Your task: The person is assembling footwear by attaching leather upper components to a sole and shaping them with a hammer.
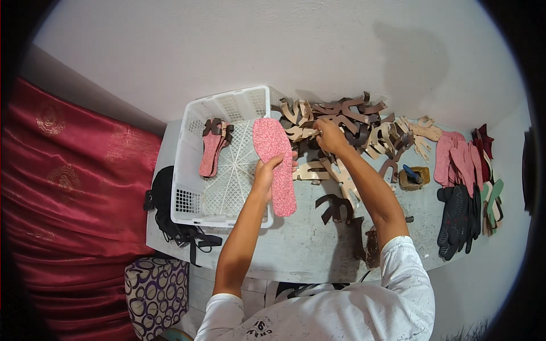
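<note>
My left hand (266,174) grips a pink patterned shoe sole (274,153) by its side, thumb on top. The sole stands upright over the right rim of a white plastic basket (179,170). My right hand (331,136) reaches into a heap of brown and cream sandal straps (344,108). Its fingers are closed on a cream strap (302,133) at the heap's left side. Inside the basket lies a pair of pink sandals (211,149) with dark straps.
A tub with a blue-handled tool (414,177) stands right of the heap. Further right are stacked pink soles (450,153), black soles (453,219) and green pieces (495,196). A black bag (165,196) is left of the basket, near a red curtain (74,199).
</note>
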The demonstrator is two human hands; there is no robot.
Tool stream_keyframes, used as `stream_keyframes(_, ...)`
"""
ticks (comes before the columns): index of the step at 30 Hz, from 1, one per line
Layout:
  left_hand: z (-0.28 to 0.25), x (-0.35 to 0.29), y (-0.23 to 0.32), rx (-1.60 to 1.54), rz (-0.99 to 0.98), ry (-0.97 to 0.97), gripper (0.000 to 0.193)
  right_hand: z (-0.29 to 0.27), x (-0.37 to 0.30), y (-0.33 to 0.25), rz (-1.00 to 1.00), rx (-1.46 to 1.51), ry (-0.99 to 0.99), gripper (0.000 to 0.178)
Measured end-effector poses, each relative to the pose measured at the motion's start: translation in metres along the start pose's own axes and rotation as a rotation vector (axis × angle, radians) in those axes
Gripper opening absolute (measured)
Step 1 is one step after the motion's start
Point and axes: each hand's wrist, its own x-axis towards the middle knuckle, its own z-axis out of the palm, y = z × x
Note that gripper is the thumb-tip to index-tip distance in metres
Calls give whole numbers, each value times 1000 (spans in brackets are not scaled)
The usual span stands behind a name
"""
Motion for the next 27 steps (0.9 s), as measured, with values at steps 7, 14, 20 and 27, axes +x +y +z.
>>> stream_keyframes(7,-8,8,-19,7,-15,-12,31,30,8,23,37,-197,-169,17)
stream_keyframes(14,-9,13,-24,-4,-36,-48,31,14,13,24,-98,-23,-28,13)
stream_keyframes(20,-8,14,-17,52,16,-60,32,-24,17,-5,-127,125,73,11)
stream_keyframes(27,11,6,-3,35,91,-111,31,-102,10,-40,10,526,-2,17)
